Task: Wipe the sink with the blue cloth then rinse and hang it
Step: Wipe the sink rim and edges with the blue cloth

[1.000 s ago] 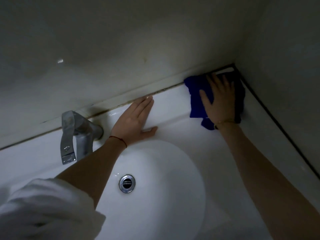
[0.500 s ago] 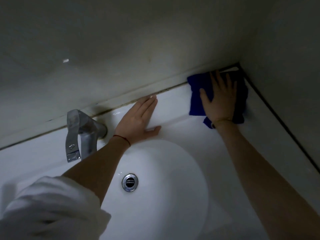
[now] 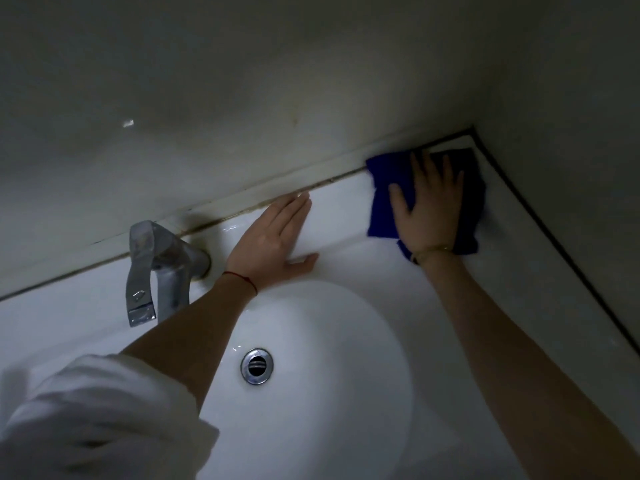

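A blue cloth [image 3: 382, 202] lies flat on the back right ledge of the white sink [image 3: 346, 216], close to the corner of the two walls. My right hand [image 3: 427, 206] presses on it with straight, spread fingers. My left hand [image 3: 273, 240] rests flat on the back ledge between the tap and the cloth, fingers straight and thumb out toward the bowl. The round bowl lies below both hands, with a chrome drain [image 3: 257, 366] at its bottom.
A chrome tap [image 3: 152, 268] stands on the ledge left of my left hand, its spout over the bowl. Pale walls meet at the back right corner [image 3: 472, 128]. A dark seam runs along the sink's right edge. The light is dim.
My right hand and the cloth have shifted slightly back toward the corner along the ledge. My left hand has stayed in place.
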A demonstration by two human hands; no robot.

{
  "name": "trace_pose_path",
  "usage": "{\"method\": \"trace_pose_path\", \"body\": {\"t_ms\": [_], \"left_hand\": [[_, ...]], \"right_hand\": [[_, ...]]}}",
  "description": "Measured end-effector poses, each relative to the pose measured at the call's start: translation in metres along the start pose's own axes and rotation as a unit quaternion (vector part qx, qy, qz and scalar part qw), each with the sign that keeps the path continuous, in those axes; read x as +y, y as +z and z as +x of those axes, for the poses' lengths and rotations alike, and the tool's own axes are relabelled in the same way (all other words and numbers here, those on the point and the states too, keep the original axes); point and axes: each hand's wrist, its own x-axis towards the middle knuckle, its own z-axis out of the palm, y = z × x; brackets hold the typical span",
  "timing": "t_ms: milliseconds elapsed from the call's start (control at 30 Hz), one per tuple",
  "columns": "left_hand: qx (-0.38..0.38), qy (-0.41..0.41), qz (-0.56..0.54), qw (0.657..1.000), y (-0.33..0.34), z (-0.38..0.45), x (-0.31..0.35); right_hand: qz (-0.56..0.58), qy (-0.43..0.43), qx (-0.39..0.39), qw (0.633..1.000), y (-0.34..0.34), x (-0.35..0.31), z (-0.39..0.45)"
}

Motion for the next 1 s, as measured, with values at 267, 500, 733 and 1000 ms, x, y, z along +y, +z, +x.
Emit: {"method": "trace_pose_path", "body": {"t_ms": [267, 500, 733, 1000], "left_hand": [[-0.013, -0.006, 0.001, 1.000, -0.002, -0.001, -0.001], [-0.005, -0.001, -0.007, 1.000, -0.005, -0.001, 0.002], [0.005, 0.043, -0.033, 0.999, -0.002, 0.028, 0.032], [-0.007, 0.074, -0.034, 0.997, 0.019, 0.051, 0.040]], "right_hand": [[0.004, -0.208, -0.076, 0.975, -0.012, 0.026, 0.003], [-0.029, -0.072, -0.067, 0.995, -0.037, 0.074, -0.011], [-0.034, -0.067, -0.082, 0.994, -0.044, 0.081, -0.019], [-0.055, -0.070, -0.092, 0.992, -0.052, 0.093, -0.051]]}}
